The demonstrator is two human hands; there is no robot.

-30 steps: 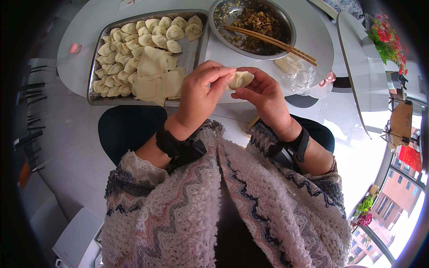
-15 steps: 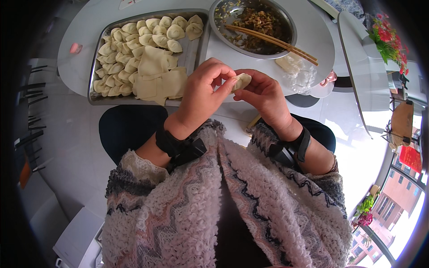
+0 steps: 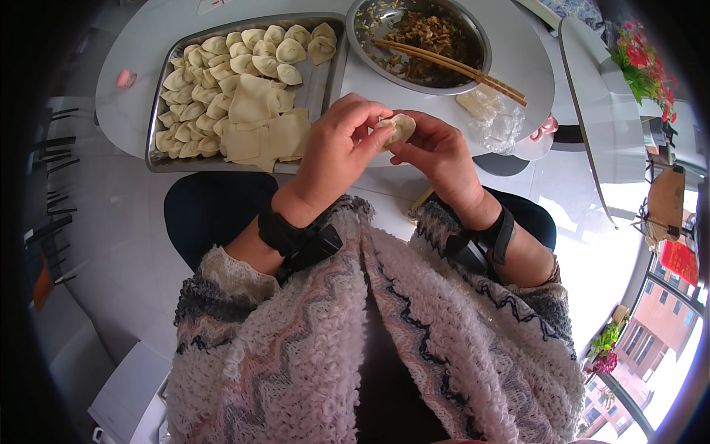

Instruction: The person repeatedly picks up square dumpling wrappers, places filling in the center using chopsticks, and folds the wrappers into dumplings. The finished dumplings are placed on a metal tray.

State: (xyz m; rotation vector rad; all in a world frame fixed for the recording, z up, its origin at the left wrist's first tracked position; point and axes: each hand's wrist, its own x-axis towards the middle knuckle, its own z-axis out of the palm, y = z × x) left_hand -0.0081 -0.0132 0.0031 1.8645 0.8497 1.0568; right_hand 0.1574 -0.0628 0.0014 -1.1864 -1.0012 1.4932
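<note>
I pinch the dumpling (image 3: pixel 400 128) between both hands: my left hand (image 3: pixel 336 152) grips its nine o'clock edge, my right hand (image 3: pixel 436 152) cradles it from four o'clock, above the surface (image 3: pixel 518 66).

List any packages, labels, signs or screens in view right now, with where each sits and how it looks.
Clear plastic bag: crumpled on the white table, right of the hands, below the chopsticks, pale dough inside.
Red sign: outside the window at far right, rectangular, markings too small to make out.
No screens or labels visible.
</note>
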